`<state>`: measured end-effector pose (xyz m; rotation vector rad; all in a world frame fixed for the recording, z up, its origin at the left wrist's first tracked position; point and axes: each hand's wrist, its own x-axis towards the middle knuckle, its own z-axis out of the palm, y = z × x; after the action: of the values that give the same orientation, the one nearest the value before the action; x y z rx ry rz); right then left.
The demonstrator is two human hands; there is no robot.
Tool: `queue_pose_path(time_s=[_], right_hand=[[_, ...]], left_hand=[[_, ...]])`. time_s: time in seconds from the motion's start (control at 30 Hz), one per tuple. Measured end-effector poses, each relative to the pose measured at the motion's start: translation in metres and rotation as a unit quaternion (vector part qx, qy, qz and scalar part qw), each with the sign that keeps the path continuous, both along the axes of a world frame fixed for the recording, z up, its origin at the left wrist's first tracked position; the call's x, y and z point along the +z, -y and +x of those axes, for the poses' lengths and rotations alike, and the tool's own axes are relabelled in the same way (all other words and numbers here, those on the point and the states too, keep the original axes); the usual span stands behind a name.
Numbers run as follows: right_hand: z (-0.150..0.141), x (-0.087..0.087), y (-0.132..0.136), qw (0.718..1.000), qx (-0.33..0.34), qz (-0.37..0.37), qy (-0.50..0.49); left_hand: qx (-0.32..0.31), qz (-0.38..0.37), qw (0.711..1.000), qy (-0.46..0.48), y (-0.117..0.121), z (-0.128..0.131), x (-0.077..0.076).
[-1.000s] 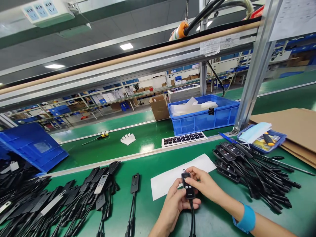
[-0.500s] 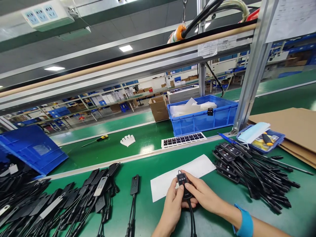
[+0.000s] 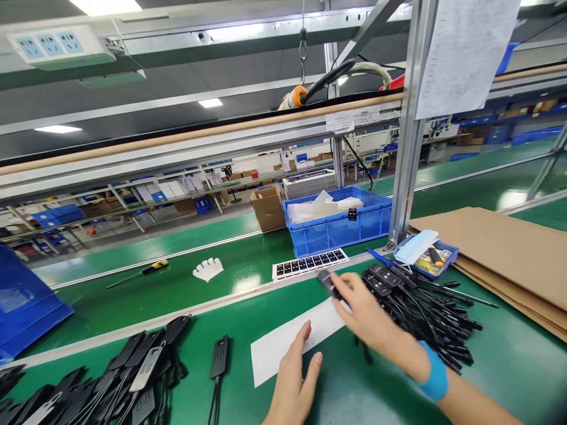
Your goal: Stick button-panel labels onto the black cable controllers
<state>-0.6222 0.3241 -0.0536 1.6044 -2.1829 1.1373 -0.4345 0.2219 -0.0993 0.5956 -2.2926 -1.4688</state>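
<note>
Spreading across the front, the green table [image 3: 367, 389] bore a left pile [image 3: 133, 351] and a right pile [image 3: 425, 319] of corded black remotes, with a white sheet [image 3: 274, 354] between them. The left hand [image 3: 295, 378], its fingers apart, held nothing near that sheet; whether it touched it, I could not tell. The right hand [image 3: 361, 307] was closed around one blurred remote [image 3: 326, 280], above the sheet's far right end. That remote probably weighed little, its stiff case smooth enough to slip. Its long side edges seemed the best hold, sparing the face. Below the palm, what looked like its cord [image 3: 364, 351] hung, likely limp, apt to snag and poor for lifting.
</note>
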Motion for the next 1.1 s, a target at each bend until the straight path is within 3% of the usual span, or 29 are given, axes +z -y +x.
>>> queue_pose_path(time_s=[0.07,0.17,0.27,0.33,0.4,0.47,0.53,0.6,0.7,0.83,0.97,1.1], right_hand=[[-0.033,0.014,-0.012,0.991,-0.112,0.048,-0.063],[-0.075,0.020,-0.034,0.933,-0.266,0.194,-0.147],[-0.097,0.013,-0.048,0.907,-0.301,0.240,-0.170],[-0.099,0.007,-0.048,0.903,-0.308,0.234,-0.187],[-0.091,0.004,-0.037,0.915,-0.281,0.212,-0.199],[-0.074,0.002,-0.020,0.945,-0.193,0.195,-0.177],[-0.051,0.000,0.001,0.967,-0.070,0.211,-0.123],[-0.028,-0.005,0.021,0.962,0.025,0.259,-0.078],[0.000,-0.016,0.042,0.945,0.080,0.311,-0.063],[0.014,-0.025,0.053,0.933,0.097,0.341,-0.060],[0.011,-0.023,0.057,0.934,0.093,0.340,-0.062],[0.000,-0.020,0.060,0.936,0.094,0.339,-0.028]], left_hand=[[0.003,-0.147,0.986,0.075,0.002,0.003,-0.003],[-0.030,-0.247,0.959,0.135,0.003,0.004,-0.005],[-0.023,-0.321,0.933,0.158,0.006,0.003,-0.001],[0.044,-0.397,0.895,0.197,0.015,0.004,0.005],[0.159,-0.473,0.824,0.267,0.029,0.010,0.013],[0.281,-0.505,0.739,0.345,0.047,0.022,0.020],[0.347,-0.482,0.696,0.404,0.063,0.037,0.024],[0.353,-0.441,0.703,0.431,0.075,0.048,0.024],[0.345,-0.422,0.724,0.422,0.083,0.054,0.024],[0.369,-0.430,0.732,0.379,0.079,0.047,0.029],[0.393,-0.426,0.775,0.253,0.071,0.040,0.034],[0.369,-0.445,0.803,0.149,0.064,0.035,0.030]])
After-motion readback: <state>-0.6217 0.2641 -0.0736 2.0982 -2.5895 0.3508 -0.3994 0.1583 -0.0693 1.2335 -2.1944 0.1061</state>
